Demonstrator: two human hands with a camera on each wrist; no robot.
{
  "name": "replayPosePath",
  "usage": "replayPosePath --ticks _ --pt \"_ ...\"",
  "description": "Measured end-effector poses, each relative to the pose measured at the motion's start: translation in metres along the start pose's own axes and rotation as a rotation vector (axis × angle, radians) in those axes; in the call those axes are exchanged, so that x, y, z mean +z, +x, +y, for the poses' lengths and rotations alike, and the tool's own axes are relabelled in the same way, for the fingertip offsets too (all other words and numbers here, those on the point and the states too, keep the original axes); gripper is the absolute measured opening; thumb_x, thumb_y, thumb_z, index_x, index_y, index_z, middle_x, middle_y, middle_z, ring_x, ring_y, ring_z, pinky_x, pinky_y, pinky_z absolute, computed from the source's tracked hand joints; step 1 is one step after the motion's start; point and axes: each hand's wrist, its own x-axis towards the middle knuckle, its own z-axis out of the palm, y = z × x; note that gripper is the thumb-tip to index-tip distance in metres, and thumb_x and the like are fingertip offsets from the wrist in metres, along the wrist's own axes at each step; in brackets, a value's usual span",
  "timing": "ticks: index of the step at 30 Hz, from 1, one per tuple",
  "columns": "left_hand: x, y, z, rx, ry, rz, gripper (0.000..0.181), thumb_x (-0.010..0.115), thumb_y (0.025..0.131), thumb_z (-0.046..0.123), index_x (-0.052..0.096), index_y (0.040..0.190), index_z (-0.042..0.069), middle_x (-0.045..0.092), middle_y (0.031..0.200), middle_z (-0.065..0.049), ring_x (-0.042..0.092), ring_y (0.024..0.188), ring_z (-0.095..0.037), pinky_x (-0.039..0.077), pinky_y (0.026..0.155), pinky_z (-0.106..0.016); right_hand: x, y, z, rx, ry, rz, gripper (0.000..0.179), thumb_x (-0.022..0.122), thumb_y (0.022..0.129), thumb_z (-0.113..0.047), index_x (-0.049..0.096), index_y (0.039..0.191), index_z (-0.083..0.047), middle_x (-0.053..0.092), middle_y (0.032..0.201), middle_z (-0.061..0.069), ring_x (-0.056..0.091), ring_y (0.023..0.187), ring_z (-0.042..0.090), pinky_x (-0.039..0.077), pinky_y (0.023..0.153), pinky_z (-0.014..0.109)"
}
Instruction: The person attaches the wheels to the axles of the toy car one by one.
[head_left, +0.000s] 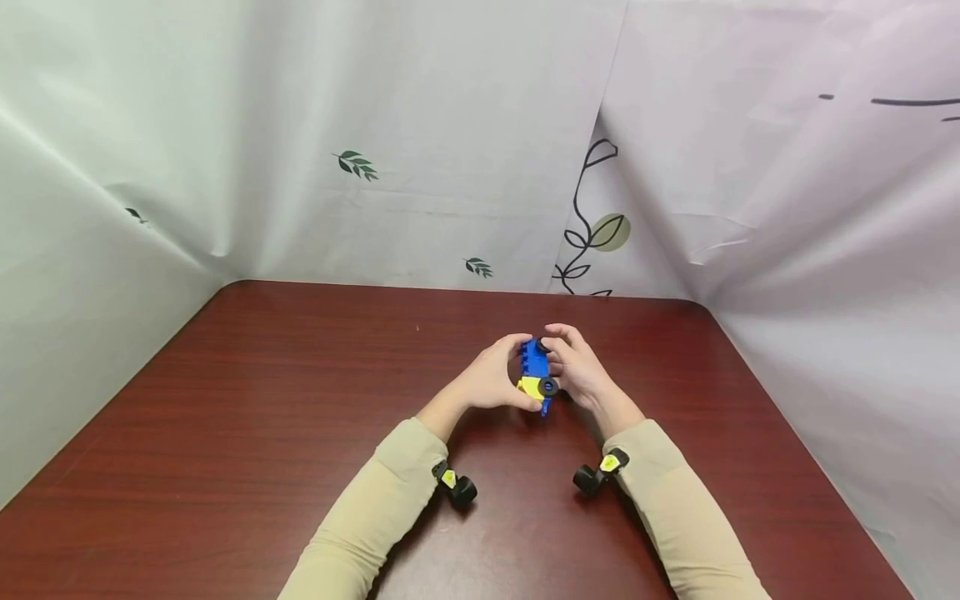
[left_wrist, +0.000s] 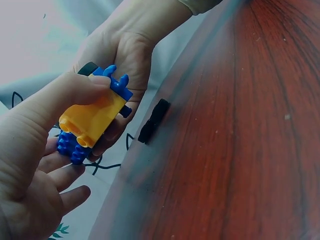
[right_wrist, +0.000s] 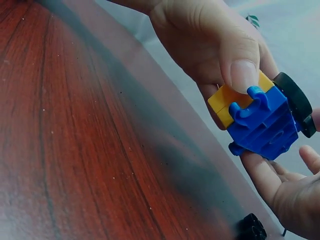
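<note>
Both hands hold a small toy vehicle of plastic building blocks (head_left: pixel 535 363) above the table, with a blue body, a yellow block (left_wrist: pixel 97 117) and black wheels (right_wrist: pixel 294 97). My left hand (head_left: pixel 491 375) grips it from the left, its thumb on the yellow block. From the other side, my right hand (head_left: pixel 583 371) holds the vehicle, with fingertips at a wheel and under the blue base (right_wrist: pixel 270 131). That base faces the right wrist camera and has two curved hooks at its end. Some right-hand fingers are hidden behind the toy.
The dark red-brown wooden table (head_left: pixel 300 400) lies below the hands. White cloth (head_left: pixel 450 100) with leaf prints hangs behind the table and along both sides. A black camera (head_left: pixel 462 492) is strapped to the left wrist, another camera (head_left: pixel 587 478) to the right wrist.
</note>
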Motion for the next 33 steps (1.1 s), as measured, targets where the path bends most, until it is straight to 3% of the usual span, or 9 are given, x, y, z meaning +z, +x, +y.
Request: replayPosePath --ticks 13,24,33 --pt "-0.0013 0.0009 -0.0008 -0.008 -0.007 0.015 0.102 0.088 0.061 0.034 0.032 0.143 0.01 0.043 0.144 -0.01 0.045 0.132 -0.022 0.04 0.107 -0.036 0.0007 -0.0006 -0.0015 -0.011 0.021 -0.002 0.041 0.048 0.097 -0.022 0.029 0.133 -0.013 0.05 0.087 0.007 0.051 0.064 0.014 0.044 0.053 0.024" --pt "-0.0014 0.0021 -0.0015 -0.009 -0.003 0.019 0.101 0.088 0.061 0.034 0.033 0.142 0.01 0.044 0.142 -0.01 0.046 0.131 -0.022 0.04 0.107 -0.035 0.0007 -0.0022 -0.0032 -0.004 0.014 0.005 0.041 0.048 0.097 -0.021 0.028 0.132 -0.01 0.051 0.086 0.008 0.052 0.064 0.015 0.046 0.052 0.024" --pt "-0.0022 0.0017 -0.0007 -0.011 -0.014 0.019 0.1 0.088 0.062 0.033 0.034 0.142 0.009 0.044 0.143 -0.011 0.048 0.13 -0.022 0.041 0.106 -0.034 0.0035 -0.0024 -0.0013 -0.025 0.005 0.03 0.024 0.051 0.096 -0.019 0.038 0.117 -0.016 0.052 0.088 0.004 0.055 0.063 0.013 0.047 0.056 0.024"
